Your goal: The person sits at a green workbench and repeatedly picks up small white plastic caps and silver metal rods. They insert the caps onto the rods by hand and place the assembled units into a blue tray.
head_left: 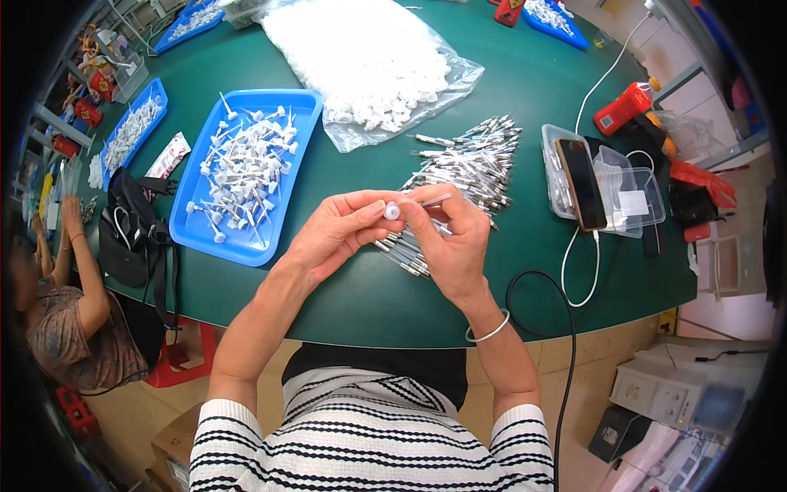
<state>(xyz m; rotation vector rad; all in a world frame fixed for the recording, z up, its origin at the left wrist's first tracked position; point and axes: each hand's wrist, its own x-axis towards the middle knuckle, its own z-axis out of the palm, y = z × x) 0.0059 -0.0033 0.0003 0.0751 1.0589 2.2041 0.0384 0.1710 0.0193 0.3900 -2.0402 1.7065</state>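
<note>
My left hand (334, 232) pinches a small round white plastic cap (392, 211) between thumb and fingertips. Close beside it, my right hand (451, 243) is closed on a thin metal rod (435, 199), which pokes out past the index finger. The fingertips of both hands almost meet at the cap; whether the rod touches it is hidden. Under and behind my hands lies a pile of slim metal rods (475, 160). To the left, a blue tray (297, 176) holds many white caps with rods attached (246, 164).
Beyond my hands, a clear plastic bag (352, 61) spills loose white caps. At right, a phone (580, 184) with a white cable leans on clear plastic boxes (631, 197). A black bag (135, 225) lies at left, near a seated person (74, 320). A black cable (566, 369) crosses the table edge.
</note>
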